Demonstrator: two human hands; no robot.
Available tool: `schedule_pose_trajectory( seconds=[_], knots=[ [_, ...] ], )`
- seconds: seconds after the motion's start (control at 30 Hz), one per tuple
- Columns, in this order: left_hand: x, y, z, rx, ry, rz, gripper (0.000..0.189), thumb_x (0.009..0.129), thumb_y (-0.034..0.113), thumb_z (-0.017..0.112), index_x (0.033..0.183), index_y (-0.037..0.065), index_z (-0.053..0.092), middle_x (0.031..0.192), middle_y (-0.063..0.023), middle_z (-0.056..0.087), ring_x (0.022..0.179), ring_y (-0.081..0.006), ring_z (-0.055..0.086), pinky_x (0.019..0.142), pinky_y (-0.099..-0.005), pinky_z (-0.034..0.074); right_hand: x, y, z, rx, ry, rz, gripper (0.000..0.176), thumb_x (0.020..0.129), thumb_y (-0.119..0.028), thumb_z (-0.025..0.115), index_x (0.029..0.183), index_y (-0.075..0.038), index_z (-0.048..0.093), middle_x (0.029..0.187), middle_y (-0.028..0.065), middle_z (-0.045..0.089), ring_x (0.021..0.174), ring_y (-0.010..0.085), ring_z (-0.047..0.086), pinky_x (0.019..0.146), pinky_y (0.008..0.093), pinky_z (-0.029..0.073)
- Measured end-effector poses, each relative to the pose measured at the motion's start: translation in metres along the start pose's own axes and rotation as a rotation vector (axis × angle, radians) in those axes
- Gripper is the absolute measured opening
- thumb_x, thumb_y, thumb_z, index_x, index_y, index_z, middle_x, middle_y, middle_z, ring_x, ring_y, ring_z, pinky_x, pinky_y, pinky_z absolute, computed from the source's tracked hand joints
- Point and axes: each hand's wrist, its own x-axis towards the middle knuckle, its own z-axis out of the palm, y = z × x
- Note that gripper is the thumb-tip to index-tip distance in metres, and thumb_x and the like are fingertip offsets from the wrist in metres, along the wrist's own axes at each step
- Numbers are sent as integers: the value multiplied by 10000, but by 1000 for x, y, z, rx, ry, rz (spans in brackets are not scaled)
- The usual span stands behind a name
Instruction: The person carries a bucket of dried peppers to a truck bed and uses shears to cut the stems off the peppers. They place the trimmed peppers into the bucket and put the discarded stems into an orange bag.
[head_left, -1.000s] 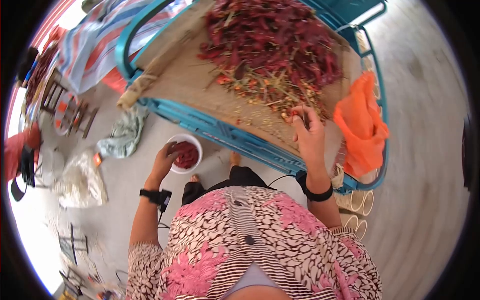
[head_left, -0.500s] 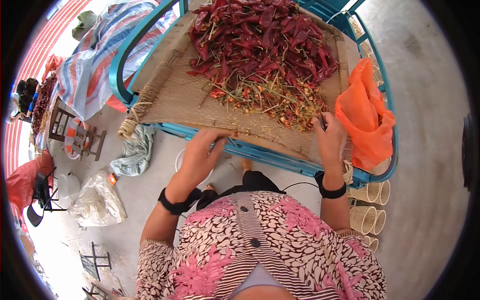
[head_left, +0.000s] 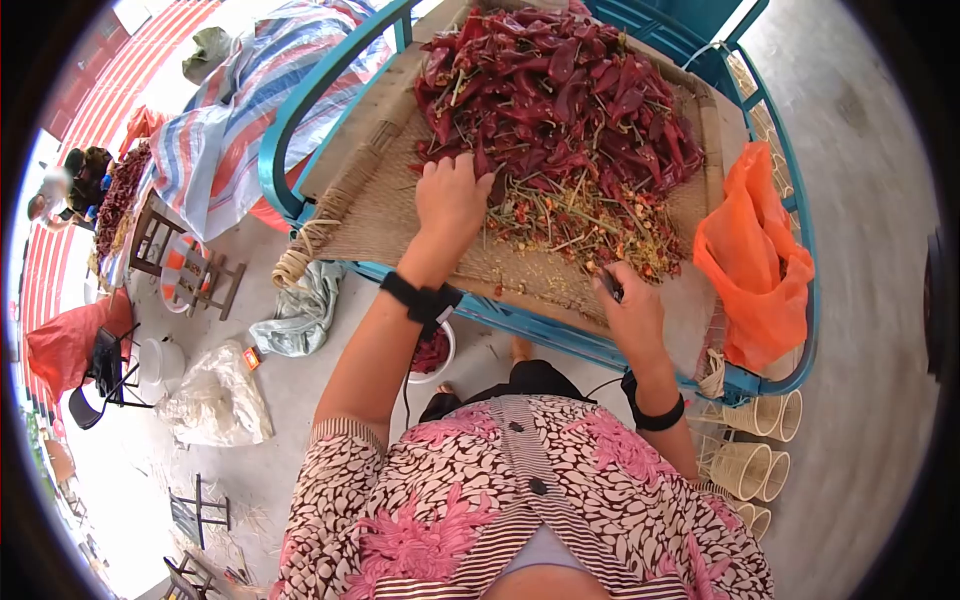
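Red chillies (head_left: pixel 560 90) lay heaped on the mat (head_left: pixel 370 205). Left hand (head_left: pixel 452 195) pressed on the heap's near edge, fingers curled; if its grip held any, I could not tell. Right hand (head_left: pixel 628 310) was closed on a dark tool (head_left: pixel 610 285) beside the stems (head_left: pixel 590 225). A hasty pull might spill chillies past the bowl (head_left: pixel 448 352).

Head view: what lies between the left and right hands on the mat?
In the head view, stems and chili scraps litter the mat between left hand and right hand, which grips a dark tool.
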Motion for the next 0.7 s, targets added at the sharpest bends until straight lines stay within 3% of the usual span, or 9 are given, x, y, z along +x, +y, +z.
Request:
schedule_pose_trajectory(
  seconds=[0.07,0.17,0.27,0.37,0.47,0.57,0.67,0.7],
  knots=[
    [15,-2,11,52,15,-49,397,826,301,665,1080,9,578,934,-195,630,965,-386,551,819,-465,459,0,1,4,5,-13,-44,170,854,-215,634,952,-78,610,790,139,634,722,332,618,632,398,463],
    [39,-5,15,-1,-172,-121,435,802,266,682,1104,-24,563,945,-207,639,912,-386,584,785,-465,480,-1,1,9,7,-54,-78,178,835,-203,651,951,-76,609,816,134,636,751,332,622,645,398,467],
    [45,-14,17,-295,-126,-220,452,788,164,661,1156,-61,525,951,-187,649,850,-340,630,735,-409,507,-1,-1,8,37,-65,-101,175,826,-186,657,943,-68,603,810,137,631,747,329,619,640,388,466],
    [45,-23,15,-835,64,-382,390,772,73,627,1141,-32,552,935,-196,670,848,-338,643,760,-408,509,0,-2,6,88,-48,-90,171,827,-176,655,942,-61,600,808,139,627,740,327,616,639,376,466],
    [39,-26,9,-782,68,-403,368,778,27,583,1145,8,572,932,-182,679,811,-334,650,754,-395,513,5,-12,2,114,-41,-76,168,829,-163,654,947,-56,601,814,141,629,738,322,618,643,363,470],
    [38,-30,18,-595,-88,-203,385,755,-26,565,1124,74,611,960,-152,651,877,-335,614,775,-399,503,9,-26,5,150,-33,-118,161,830,-146,656,952,-54,604,823,138,637,739,316,625,651,353,476],
    [28,-22,19,-123,-46,362,410,724,-46,572,1093,120,642,1018,-139,589,967,-340,546,786,-405,487,9,-33,14,211,-46,-164,160,827,-132,660,956,-54,608,836,133,646,745,301,634,658,344,482],
    [27,-22,18,-65,-116,402,422,710,-33,590,1081,156,654,1043,-129,533,1015,-341,488,795,-407,466,8,-34,18,213,-60,-178,161,825,-128,662,958,-54,609,842,132,648,748,296,636,659,342,483]
  ],
)
